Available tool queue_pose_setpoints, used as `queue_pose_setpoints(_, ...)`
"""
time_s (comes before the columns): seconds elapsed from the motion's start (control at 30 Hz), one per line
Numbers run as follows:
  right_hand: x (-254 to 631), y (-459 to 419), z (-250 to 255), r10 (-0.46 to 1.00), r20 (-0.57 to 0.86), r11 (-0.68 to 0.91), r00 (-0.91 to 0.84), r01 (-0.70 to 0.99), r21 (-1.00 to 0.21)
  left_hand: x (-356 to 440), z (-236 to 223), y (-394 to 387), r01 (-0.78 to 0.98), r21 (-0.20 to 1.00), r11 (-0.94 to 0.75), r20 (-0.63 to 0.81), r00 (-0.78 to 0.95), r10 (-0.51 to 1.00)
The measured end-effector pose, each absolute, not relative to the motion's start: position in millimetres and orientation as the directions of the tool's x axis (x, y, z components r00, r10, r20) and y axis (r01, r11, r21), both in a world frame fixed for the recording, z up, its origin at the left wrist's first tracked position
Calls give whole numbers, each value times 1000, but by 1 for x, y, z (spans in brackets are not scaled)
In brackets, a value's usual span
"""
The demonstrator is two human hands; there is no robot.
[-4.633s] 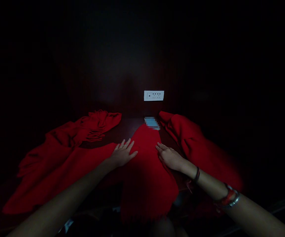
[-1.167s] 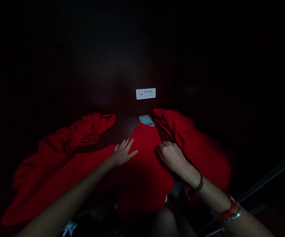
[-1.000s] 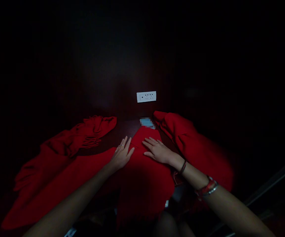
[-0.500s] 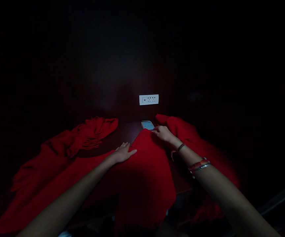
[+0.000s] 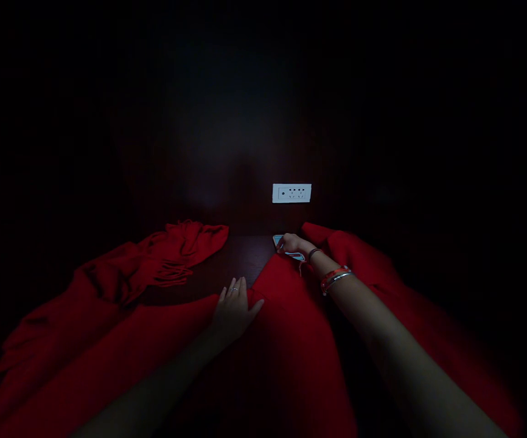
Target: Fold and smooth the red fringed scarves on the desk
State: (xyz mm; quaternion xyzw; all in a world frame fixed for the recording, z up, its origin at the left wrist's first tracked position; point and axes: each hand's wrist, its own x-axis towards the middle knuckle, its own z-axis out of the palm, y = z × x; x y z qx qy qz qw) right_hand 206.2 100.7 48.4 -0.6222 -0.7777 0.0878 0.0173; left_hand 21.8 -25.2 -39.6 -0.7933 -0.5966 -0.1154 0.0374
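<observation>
Across a dark table [image 5: 247, 250], a red scarf [image 5: 300, 316] lies spread toward 6 o'clock, likely soft, light and limp, best lifted by two edges. Rumpled red cloth [image 5: 400, 298] at 4 o'clock and a fringed scarf [image 5: 126, 258] at 8 flank it. Between 6 and 7, a left hand [image 5: 232, 313] rests on the spread fabric, fingers parted, gripping nothing. The right hand [image 5: 292, 243], fingers curled, meets a smartphone [image 5: 296, 256] just off center toward 4:30; whether it grasps is unclear. The phone appears rigid, slick and breakable, best held by its long sides.
</observation>
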Motion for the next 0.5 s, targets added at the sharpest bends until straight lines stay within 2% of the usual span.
queue_pose_setpoints(0.13,209,107,49,972,-103,192,-209,969,-153,22,-41,-26,952,65,-299,264,273,925)
queue_pose_setpoints(0.5,211,118,35,982,57,183,-181,983,-33,19,-44,-23,925,74,-372,318,332,888)
